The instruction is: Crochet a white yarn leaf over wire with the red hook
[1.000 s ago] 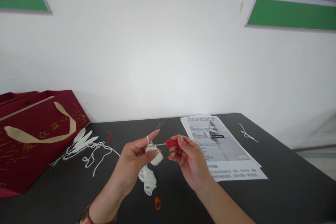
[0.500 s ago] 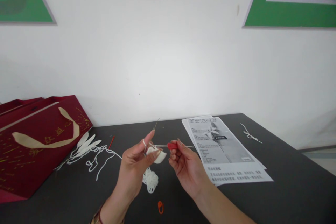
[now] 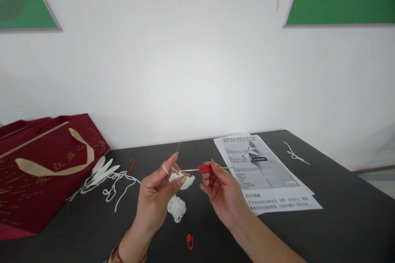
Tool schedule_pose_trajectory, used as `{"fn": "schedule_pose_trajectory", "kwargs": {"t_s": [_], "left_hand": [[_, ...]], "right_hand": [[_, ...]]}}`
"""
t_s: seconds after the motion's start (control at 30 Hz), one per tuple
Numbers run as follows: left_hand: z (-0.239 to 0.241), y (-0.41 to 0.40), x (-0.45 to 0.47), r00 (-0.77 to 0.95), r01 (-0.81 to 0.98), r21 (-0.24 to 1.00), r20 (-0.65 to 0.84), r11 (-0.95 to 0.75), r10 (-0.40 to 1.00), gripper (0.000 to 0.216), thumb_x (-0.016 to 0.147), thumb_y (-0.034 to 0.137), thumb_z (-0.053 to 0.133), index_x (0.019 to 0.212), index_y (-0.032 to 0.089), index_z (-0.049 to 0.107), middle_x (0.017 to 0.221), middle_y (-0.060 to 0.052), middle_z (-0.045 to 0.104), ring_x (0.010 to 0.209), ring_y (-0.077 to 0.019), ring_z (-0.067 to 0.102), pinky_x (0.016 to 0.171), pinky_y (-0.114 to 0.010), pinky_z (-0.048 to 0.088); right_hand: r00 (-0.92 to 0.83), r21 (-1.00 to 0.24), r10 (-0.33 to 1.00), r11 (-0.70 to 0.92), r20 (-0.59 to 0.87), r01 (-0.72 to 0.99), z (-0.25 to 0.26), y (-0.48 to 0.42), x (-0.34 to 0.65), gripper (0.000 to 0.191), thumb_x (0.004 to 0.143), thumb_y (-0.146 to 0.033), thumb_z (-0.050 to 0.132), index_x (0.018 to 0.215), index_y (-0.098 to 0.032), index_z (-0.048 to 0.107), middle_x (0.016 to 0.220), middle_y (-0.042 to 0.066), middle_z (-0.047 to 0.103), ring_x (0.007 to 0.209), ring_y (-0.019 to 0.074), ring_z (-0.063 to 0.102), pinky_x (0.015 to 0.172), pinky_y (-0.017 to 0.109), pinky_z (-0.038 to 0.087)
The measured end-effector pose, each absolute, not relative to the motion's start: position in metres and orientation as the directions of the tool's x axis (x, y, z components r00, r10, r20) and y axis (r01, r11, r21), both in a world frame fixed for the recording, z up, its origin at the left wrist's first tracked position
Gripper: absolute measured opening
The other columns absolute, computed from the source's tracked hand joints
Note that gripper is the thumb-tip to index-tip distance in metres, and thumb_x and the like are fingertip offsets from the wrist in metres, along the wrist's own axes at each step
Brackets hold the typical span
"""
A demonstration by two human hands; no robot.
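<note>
My left hand pinches a small white crocheted piece between thumb and fingers, with white yarn looped round the raised index finger. More white crochet work hangs from it down to the dark table. My right hand is closed on a crochet hook with a red grip; its thin metal shaft points left into the white piece. Both hands are held just above the table, close together.
A dark red gift bag with a cream handle lies at the left. White petals and loose yarn lie beside it, with a thin red stick. Printed sheets lie at the right, a yarn scrap beyond. An orange stitch marker lies near me.
The hook's red grip has shifted slightly left and right while working the white piece. The view has shifted a little; both hands keep their hold.
</note>
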State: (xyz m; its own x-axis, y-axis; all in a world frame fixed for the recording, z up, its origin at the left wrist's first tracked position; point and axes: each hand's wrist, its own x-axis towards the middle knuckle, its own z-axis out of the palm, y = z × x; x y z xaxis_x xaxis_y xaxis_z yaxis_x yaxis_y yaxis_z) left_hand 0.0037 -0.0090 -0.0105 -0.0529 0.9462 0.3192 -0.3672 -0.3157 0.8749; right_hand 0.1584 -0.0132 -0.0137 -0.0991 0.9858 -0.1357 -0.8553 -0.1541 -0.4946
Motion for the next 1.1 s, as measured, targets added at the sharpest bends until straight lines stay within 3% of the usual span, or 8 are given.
{"fn": "schedule_pose_trajectory", "kwargs": {"t_s": [0.37, 0.43, 0.53, 0.67, 0.8, 0.97, 1.03, 1.1], "left_hand": [[-0.008, -0.009, 0.003, 0.059, -0.023, 0.822, 0.569, -0.569, 0.820, 0.050, 0.069, 0.004, 0.070, 0.108, 0.034, 0.069, 0.080, -0.001, 0.067, 0.078, -0.0156, 0.054, 0.076, -0.029, 0.045], [-0.009, -0.009, 0.004, 0.063, -0.003, 0.831, 0.555, -0.556, 0.829, 0.049, 0.068, 0.004, 0.071, 0.108, 0.033, 0.069, 0.077, -0.001, 0.066, 0.075, -0.0155, 0.053, 0.074, -0.028, 0.044], [-0.009, -0.011, 0.009, -0.009, -0.112, 0.909, 0.402, -0.401, 0.915, 0.048, 0.068, 0.009, 0.073, 0.111, 0.030, 0.068, 0.074, 0.001, 0.063, 0.071, -0.0135, 0.054, 0.072, -0.027, 0.045], [-0.005, -0.014, 0.017, 0.013, -0.400, 0.906, 0.153, -0.135, 0.988, 0.056, 0.071, 0.015, 0.073, 0.123, 0.030, 0.059, 0.070, 0.004, 0.061, 0.064, -0.0106, 0.056, 0.068, -0.025, 0.046], [-0.003, -0.015, 0.020, -0.010, -0.472, 0.876, 0.114, -0.105, 0.993, 0.057, 0.069, 0.014, 0.073, 0.123, 0.027, 0.059, 0.070, 0.005, 0.061, 0.064, -0.0079, 0.057, 0.068, -0.021, 0.046], [0.003, -0.019, 0.021, 0.012, -0.595, 0.803, 0.035, -0.021, 0.999, 0.060, 0.069, 0.011, 0.073, 0.125, 0.025, 0.057, 0.070, 0.004, 0.062, 0.062, -0.0067, 0.056, 0.064, -0.019, 0.044], [0.008, -0.021, 0.021, 0.063, -0.656, 0.752, -0.032, 0.066, 0.997, 0.060, 0.068, 0.010, 0.072, 0.125, 0.021, 0.057, 0.070, 0.003, 0.064, 0.060, -0.0071, 0.057, 0.063, -0.019, 0.044], [0.013, -0.022, 0.019, 0.121, -0.688, 0.713, -0.070, 0.135, 0.990, 0.058, 0.067, 0.009, 0.072, 0.123, 0.017, 0.058, 0.069, 0.001, 0.065, 0.060, -0.0082, 0.057, 0.062, -0.020, 0.044]], "right_hand": [[-0.077, -0.677, 0.997, -0.067, -0.015, -0.733, -0.008, -0.021, 0.154, 0.020, 0.083, -0.031, 0.064, 0.084, -0.011, 0.068, 0.064, 0.003, 0.069, 0.053, 0.0094, 0.062, 0.057, 0.022, 0.058], [-0.046, -0.784, 0.996, 0.032, 0.077, -0.620, -0.008, -0.023, 0.156, 0.020, 0.086, -0.031, 0.060, 0.085, -0.013, 0.068, 0.067, 0.004, 0.069, 0.056, 0.0107, 0.064, 0.058, 0.023, 0.057], [0.051, -0.901, 0.944, 0.326, 0.325, -0.286, -0.009, -0.029, 0.159, 0.016, 0.089, -0.026, 0.055, 0.089, -0.018, 0.069, 0.075, 0.004, 0.070, 0.064, 0.0139, 0.066, 0.063, 0.026, 0.055], [0.009, -0.754, 0.758, 0.648, 0.653, 0.107, -0.011, -0.040, 0.160, 0.026, 0.087, -0.010, 0.053, 0.105, -0.025, 0.064, 0.088, 0.005, 0.070, 0.078, 0.0173, 0.066, 0.070, 0.030, 0.054], [-0.058, -0.605, 0.641, 0.747, 0.765, 0.274, -0.015, -0.042, 0.161, 0.049, 0.081, 0.001, 0.052, 0.120, -0.029, 0.056, 0.093, 0.005, 0.069, 0.082, 0.0177, 0.065, 0.069, 0.030, 0.054], [-0.340, -0.300, 0.410, 0.894, 0.846, 0.332, -0.025, -0.034, 0.166, 0.064, 0.080, -0.002, 0.050, 0.139, -0.023, 0.039, 0.123, 0.014, 0.060, 0.107, 0.0256, 0.058, 0.083, 0.040, 0.053], [-0.334, -0.289, 0.391, 0.904, 0.858, 0.314, -0.027, -0.032, 0.168, 0.062, 0.081, -0.003, 0.048, 0.139, -0.023, 0.040, 0.120, 0.013, 0.061, 0.105, 0.0256, 0.058, 0.081, 0.040, 0.054], [-0.225, -0.374, 0.437, 0.886, 0.871, 0.274, -0.026, -0.032, 0.167, 0.059, 0.080, -0.001, 0.048, 0.132, -0.029, 0.049, 0.111, 0.010, 0.065, 0.097, 0.0228, 0.061, 0.073, 0.035, 0.056]]}}
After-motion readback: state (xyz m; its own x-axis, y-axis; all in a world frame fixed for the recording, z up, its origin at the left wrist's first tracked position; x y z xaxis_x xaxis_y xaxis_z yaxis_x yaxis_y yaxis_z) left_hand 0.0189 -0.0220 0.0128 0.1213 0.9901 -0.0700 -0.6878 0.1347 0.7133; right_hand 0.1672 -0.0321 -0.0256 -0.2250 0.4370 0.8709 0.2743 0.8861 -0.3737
